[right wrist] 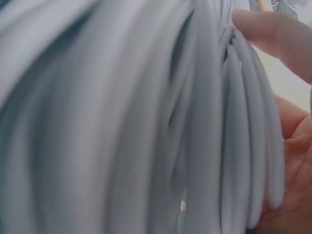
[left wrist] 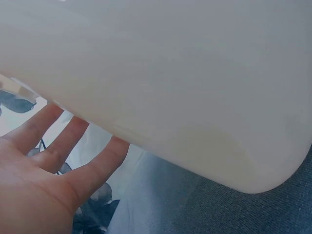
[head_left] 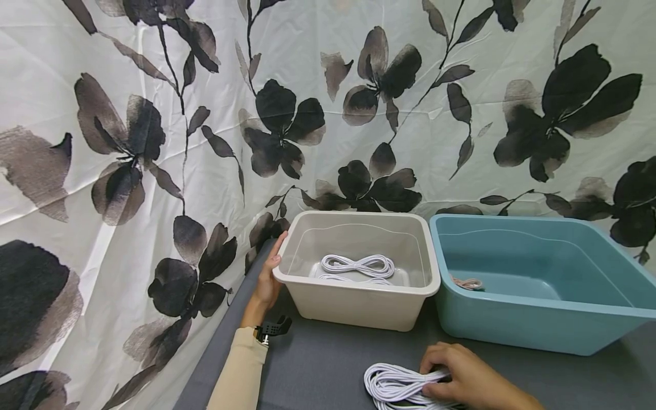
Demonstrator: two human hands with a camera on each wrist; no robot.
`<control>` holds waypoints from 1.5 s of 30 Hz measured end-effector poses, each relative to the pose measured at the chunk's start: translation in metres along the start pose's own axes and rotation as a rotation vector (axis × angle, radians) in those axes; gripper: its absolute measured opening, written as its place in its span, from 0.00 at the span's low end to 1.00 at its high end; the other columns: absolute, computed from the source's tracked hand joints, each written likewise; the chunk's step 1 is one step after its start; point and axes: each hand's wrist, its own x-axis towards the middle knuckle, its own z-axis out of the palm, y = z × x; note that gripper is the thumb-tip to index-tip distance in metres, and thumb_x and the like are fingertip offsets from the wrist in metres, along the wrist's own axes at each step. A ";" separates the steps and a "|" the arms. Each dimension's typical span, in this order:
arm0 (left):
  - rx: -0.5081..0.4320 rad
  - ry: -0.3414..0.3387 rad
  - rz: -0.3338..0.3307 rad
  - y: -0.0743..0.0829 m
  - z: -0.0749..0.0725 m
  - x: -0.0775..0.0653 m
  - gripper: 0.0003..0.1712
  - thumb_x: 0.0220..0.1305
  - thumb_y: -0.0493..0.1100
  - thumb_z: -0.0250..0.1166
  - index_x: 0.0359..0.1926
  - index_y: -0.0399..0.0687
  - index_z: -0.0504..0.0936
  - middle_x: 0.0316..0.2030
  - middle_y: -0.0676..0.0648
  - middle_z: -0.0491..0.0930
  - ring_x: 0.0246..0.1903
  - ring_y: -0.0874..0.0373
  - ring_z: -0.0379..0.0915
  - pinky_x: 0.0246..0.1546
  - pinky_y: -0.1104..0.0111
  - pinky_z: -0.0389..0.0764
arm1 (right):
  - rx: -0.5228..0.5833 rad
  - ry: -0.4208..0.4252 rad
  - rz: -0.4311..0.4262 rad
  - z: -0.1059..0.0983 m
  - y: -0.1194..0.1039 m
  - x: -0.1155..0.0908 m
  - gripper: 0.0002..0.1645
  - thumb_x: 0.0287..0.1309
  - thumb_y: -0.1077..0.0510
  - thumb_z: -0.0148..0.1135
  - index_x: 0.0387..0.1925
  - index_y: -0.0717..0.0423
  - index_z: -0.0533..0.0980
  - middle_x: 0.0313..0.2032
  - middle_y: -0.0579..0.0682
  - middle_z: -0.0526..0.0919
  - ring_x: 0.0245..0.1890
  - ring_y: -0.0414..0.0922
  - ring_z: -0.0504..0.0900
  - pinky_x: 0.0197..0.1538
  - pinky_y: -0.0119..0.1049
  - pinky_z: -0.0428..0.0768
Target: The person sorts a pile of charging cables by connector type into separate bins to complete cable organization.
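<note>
My left hand (head_left: 267,282) rests against the left side of a beige plastic bin (head_left: 353,304), its fingers fairly straight. In the left wrist view, the fingertips (left wrist: 119,146) meet the bin's edge. Inside that bin lie white cords (head_left: 359,265) looped in figure-eight bundles. At the front of the table, my right hand (head_left: 463,376) grips a thick coiled bundle of white cord (head_left: 394,384) between thumb and fingers. The right wrist view is filled by the cord strands (right wrist: 200,122), with the thumb and palm at their right.
A larger blue bin (head_left: 523,324) stands directly right of the beige one, with a small pinkish cord bundle (head_left: 467,283) inside. Both sit on a grey cloth-covered table (head_left: 318,364). A white curtain with dark flowers (head_left: 287,131) hangs behind and at the left.
</note>
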 end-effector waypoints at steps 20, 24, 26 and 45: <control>-0.025 -0.006 -0.003 0.002 0.002 -0.001 0.42 0.69 0.50 0.37 0.83 0.55 0.43 0.82 0.51 0.43 0.77 0.48 0.43 0.71 0.44 0.48 | 0.157 0.055 -0.004 -0.019 -0.006 0.001 0.08 0.55 0.55 0.75 0.37 0.42 0.84 0.35 0.36 0.86 0.34 0.28 0.78 0.33 0.31 0.78; -0.025 -0.008 -0.005 0.002 0.002 -0.002 0.42 0.69 0.50 0.38 0.83 0.58 0.44 0.83 0.51 0.43 0.78 0.48 0.42 0.72 0.44 0.48 | 0.158 0.061 0.011 -0.023 -0.006 0.002 0.09 0.54 0.55 0.76 0.38 0.42 0.84 0.35 0.37 0.86 0.35 0.28 0.78 0.34 0.31 0.79; -0.020 -0.008 -0.004 0.002 0.001 -0.002 0.42 0.69 0.50 0.38 0.83 0.59 0.45 0.83 0.52 0.43 0.79 0.49 0.41 0.73 0.44 0.48 | 0.159 0.069 0.012 -0.025 -0.007 0.003 0.10 0.54 0.56 0.76 0.38 0.42 0.84 0.35 0.37 0.86 0.35 0.29 0.79 0.34 0.31 0.79; -0.020 -0.006 0.003 0.002 0.001 -0.002 0.41 0.70 0.51 0.37 0.83 0.58 0.46 0.82 0.53 0.44 0.78 0.48 0.43 0.72 0.44 0.50 | 0.092 0.133 0.024 -0.053 -0.033 0.007 0.12 0.54 0.52 0.76 0.41 0.40 0.83 0.36 0.35 0.87 0.36 0.31 0.82 0.39 0.30 0.80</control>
